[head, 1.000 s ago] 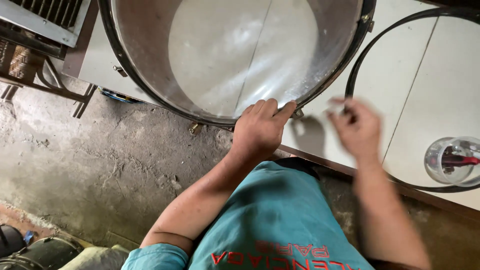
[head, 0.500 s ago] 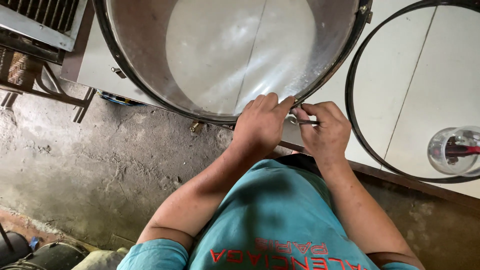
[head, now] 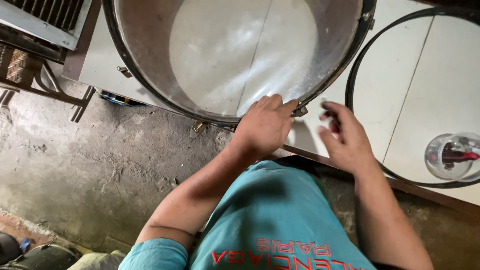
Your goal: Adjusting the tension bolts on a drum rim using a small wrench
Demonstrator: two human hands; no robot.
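Observation:
A large shiny metal drum shell with a dark rim stands open on a white table top, overhanging its edge. My left hand grips the shell's near rim, fingers curled over it, beside a small metal bracket. My right hand hovers just right of the shell, above the table and apart from the rim. It is blurred by motion, so I cannot make out whether its fingers pinch something small. My teal shirt fills the bottom of the view.
A black hoop lies flat on the table to the right. Inside it, a clear round container holds something red. Small metal lugs stick out of the shell's outside. Rough concrete floor lies to the left, a metal grille at top left.
My right hand went to the rim beside my left hand, then pulled back to the right. My left hand stayed on the rim.

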